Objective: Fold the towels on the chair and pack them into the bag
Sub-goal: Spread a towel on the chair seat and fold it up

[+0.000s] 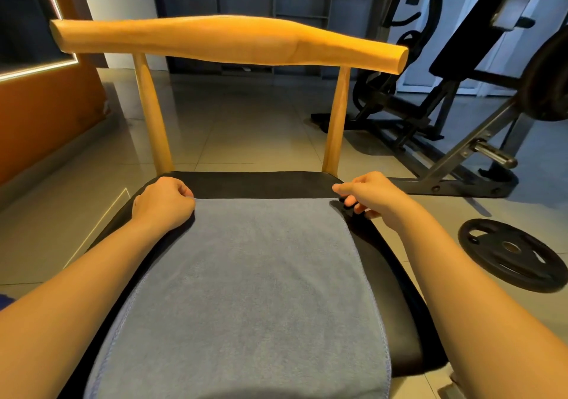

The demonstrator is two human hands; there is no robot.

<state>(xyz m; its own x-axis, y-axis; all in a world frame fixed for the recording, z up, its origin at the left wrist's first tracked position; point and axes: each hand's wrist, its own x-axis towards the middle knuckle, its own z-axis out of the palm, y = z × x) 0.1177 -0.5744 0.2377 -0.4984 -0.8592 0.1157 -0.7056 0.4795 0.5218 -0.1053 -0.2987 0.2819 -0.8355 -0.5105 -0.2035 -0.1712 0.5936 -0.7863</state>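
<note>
A grey-blue towel [255, 278] lies spread flat on the black seat of a wooden chair [252, 185]. My left hand [164, 203] is at the towel's far left corner, with its fingers curled and pinching that corner. My right hand [368, 197] is just beside the far right corner, its fingers loosely extended and a dark gap showing between them and the cloth. The towel's near edge runs out of the bottom of the view. No bag is in view.
The chair's wooden backrest [227, 40] crosses the view behind the seat. A black weight plate [510, 252] lies on the tiled floor at the right, with a gym machine frame [455, 128] behind it. An orange wall [43, 112] stands at the left.
</note>
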